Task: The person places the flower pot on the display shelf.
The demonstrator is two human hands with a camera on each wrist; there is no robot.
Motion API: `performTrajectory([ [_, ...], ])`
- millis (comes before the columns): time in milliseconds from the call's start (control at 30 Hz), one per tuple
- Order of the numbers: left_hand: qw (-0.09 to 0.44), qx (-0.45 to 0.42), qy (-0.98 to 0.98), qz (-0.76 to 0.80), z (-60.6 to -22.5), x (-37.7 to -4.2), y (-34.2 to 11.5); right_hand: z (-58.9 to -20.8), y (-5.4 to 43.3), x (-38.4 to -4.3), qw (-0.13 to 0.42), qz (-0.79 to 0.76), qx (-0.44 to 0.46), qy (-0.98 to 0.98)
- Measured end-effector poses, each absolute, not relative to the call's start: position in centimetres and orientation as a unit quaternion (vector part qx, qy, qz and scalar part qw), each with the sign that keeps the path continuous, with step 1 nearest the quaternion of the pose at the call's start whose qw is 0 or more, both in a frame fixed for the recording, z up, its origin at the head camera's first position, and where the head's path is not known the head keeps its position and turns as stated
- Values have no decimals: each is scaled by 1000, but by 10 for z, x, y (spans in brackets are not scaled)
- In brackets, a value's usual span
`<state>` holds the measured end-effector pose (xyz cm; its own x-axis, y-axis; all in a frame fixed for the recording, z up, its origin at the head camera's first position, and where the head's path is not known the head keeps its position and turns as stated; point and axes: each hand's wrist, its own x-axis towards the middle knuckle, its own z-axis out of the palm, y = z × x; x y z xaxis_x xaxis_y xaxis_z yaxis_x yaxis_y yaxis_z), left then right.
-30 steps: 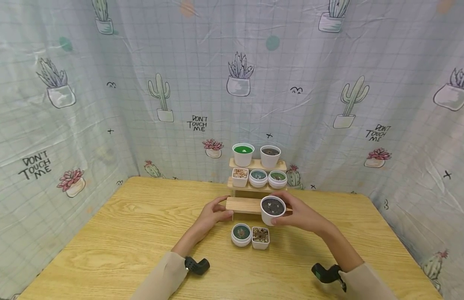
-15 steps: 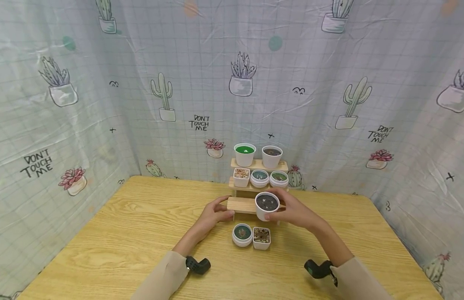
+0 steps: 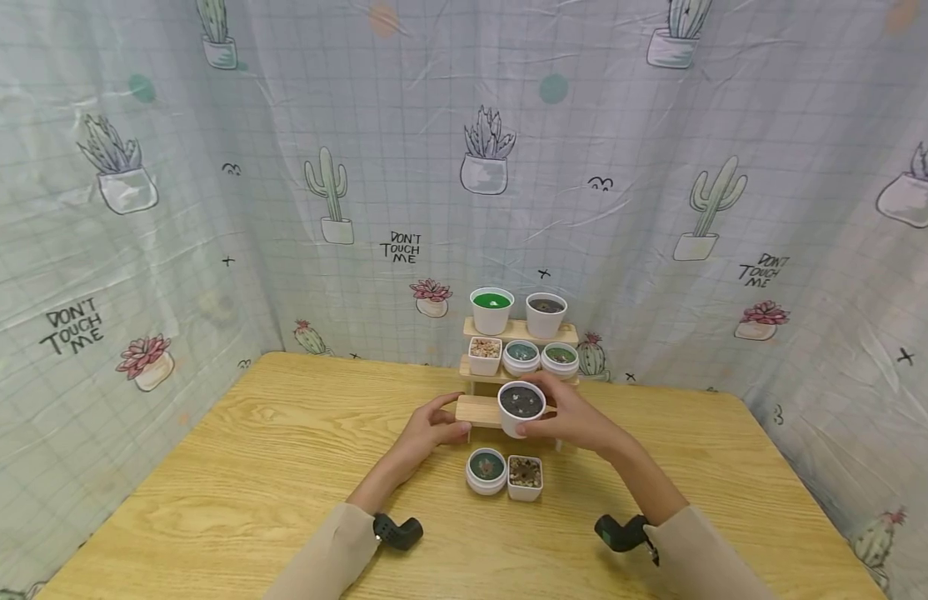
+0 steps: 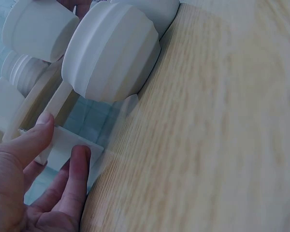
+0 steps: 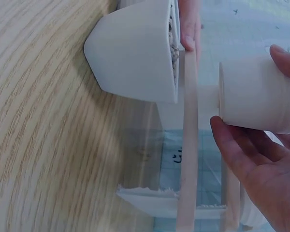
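Note:
My right hand (image 3: 572,419) holds a white round pot (image 3: 521,403) with dark filling, thumb on the near side and fingers round the far side. In the right wrist view, the base of this pot is a small gap above the lowest wooden shelf (image 5: 189,145). At the left end of that shelf, my left hand (image 3: 425,433) grips the stand; the left wrist view has its thumb on the board's end and the fingers by the white leg (image 4: 70,145). A round white pot (image 3: 486,472) and a square white pot (image 3: 525,478) sit in front on the table.
On the middle tier stand a square pot (image 3: 485,356) with pebbles and two low round pots (image 3: 521,357). The top tier bears a green-filled pot (image 3: 492,310) and a dark-filled one (image 3: 546,315). Behind the wooden table (image 3: 284,467) hangs a cactus-print curtain (image 3: 404,167).
My right hand has carried the dark-filled pot leftward and slightly back over the lowest shelf. My left hand keeps its grip on the stand's end.

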<state>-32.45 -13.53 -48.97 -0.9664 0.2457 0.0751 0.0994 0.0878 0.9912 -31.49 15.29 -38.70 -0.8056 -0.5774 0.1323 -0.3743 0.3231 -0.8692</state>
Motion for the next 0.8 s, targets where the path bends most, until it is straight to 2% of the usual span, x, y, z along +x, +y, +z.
performTrajectory([
  [533, 59, 122, 729, 672, -490, -325, -136, -394, 124, -325, 69, -486, -283, 824],
  [800, 62, 120, 723, 678, -492, -327, -135, -398, 111, -327, 83, -495, -270, 822],
])
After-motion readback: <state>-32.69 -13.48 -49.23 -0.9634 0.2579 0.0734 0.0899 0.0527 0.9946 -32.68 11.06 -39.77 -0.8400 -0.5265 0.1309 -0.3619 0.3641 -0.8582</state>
